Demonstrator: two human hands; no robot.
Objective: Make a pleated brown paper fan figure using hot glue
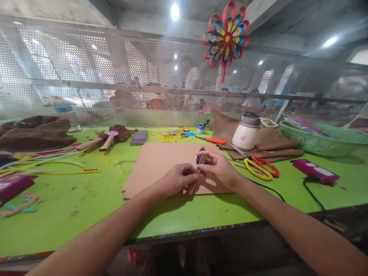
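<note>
My left hand [178,178] and my right hand [220,171] meet over a sheet of brown cardboard [158,159] that lies on the green table. Between them they grip a narrow brown strip [202,158], which looks like folded paper or card and stands at a slant. The left fingers pinch its lower part, and the right fingers close round its upper part. Just behind the strip shows a small dark blue object [199,157]; its kind is hard to make out, and the right fingers partly cover it.
To the right are yellow-and-red-handled scissors [258,168], a white jug [245,132], a green basket [322,143] and a purple device [315,171] with a black cable. On the left lie coloured strips [57,163] and brown rolled paper [107,141]. Paper scraps [172,134] lie behind the cardboard.
</note>
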